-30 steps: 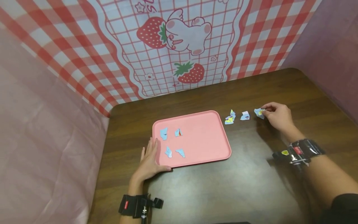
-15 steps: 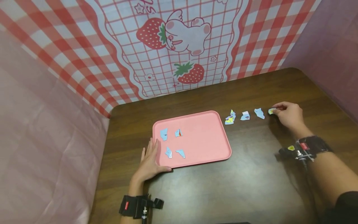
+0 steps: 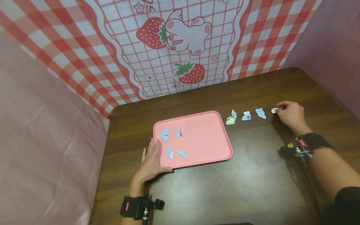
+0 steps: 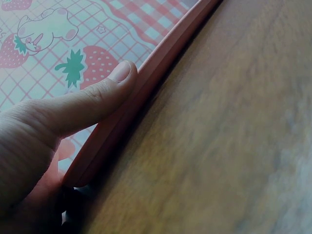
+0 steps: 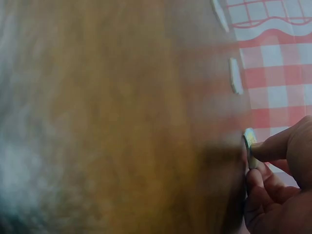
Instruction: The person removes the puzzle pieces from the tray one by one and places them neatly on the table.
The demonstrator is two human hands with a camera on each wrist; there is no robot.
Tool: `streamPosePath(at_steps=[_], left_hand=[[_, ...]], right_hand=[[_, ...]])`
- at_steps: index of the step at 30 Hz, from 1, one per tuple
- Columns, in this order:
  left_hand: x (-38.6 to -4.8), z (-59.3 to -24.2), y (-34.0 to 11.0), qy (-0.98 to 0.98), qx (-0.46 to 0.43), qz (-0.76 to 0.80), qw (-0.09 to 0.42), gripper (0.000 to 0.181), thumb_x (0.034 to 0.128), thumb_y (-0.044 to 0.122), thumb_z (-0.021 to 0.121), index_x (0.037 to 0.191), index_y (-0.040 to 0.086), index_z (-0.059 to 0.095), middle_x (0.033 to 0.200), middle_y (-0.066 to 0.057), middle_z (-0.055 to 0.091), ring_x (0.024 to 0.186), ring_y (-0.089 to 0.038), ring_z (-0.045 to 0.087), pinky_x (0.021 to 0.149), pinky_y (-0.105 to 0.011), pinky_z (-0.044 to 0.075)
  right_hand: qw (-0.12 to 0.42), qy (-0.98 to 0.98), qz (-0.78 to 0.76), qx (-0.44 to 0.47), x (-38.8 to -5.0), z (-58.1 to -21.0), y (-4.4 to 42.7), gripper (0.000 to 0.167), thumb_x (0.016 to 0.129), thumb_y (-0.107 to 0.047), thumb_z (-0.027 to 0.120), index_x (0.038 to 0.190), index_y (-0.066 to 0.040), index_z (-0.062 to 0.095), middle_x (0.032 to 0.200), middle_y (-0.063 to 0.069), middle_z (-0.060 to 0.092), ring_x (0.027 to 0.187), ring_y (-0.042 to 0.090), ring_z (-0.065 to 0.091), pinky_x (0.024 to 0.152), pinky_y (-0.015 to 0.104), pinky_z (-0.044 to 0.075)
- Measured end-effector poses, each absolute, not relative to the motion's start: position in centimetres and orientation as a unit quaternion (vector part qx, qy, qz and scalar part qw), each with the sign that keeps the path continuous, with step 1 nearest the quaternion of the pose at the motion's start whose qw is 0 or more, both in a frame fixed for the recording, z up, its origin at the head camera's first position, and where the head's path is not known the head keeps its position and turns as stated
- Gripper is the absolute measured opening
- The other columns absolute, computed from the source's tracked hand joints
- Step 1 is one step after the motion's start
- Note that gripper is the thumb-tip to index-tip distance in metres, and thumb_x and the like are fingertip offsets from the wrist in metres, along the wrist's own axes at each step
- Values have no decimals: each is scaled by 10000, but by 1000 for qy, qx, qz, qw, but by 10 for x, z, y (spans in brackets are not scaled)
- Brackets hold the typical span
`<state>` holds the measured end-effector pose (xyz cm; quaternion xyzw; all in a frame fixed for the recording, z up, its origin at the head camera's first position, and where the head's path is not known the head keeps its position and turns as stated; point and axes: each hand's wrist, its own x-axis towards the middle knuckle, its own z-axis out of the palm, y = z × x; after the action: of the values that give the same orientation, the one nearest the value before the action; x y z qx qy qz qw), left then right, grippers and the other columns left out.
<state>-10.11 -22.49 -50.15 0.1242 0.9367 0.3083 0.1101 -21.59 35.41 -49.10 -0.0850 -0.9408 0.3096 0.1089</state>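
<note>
My right hand pinches a small puzzle piece, blue-edged with a yellow patch, between thumb and fingers at the table's far right. In the right wrist view that piece stands out as a thick, flat chip. To its left, in a row, lie a plain light-blue piece, a blue-and-white piece and a blue-yellow piece. My left hand spreads over the near left corner of a pink tray, fingers straight along one side. Its thumb rests on the front rim.
Several light-blue pieces, among them one with a red mark, lie in the tray's left half. The dark wooden table borders a checked strawberry curtain at the back, with pink cloth on the left.
My right hand has shifted right with the yellow-patched piece, off the spot where the plain light-blue piece lies uncovered, then barely moved. The left hand and tray stay put.
</note>
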Motion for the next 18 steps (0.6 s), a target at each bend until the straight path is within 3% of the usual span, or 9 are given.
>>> streamPosePath(at_steps=[8,18], left_hand=[[-101,-502,-225,937,125,307,110,1352,677,615,863,1626,87,57,1680,-131,-70,1540,-249,-104,1190,-557,-98],[-102,-502,-225,937,125,308,109,1356,675,633,855,1629,103,50,1681,-127,-85,1540,-243,-109,1191,-551,-102]], right_hand=[[125,-941,305,-73,-220,-495,355,228,857,-41,552,976,88,697,822,238,686,845,440,590,867,571,358],[101,-936,325,-89,-217,-492,356,264,943,-128,561,1028,84,693,1050,314,675,1028,504,561,937,596,329]])
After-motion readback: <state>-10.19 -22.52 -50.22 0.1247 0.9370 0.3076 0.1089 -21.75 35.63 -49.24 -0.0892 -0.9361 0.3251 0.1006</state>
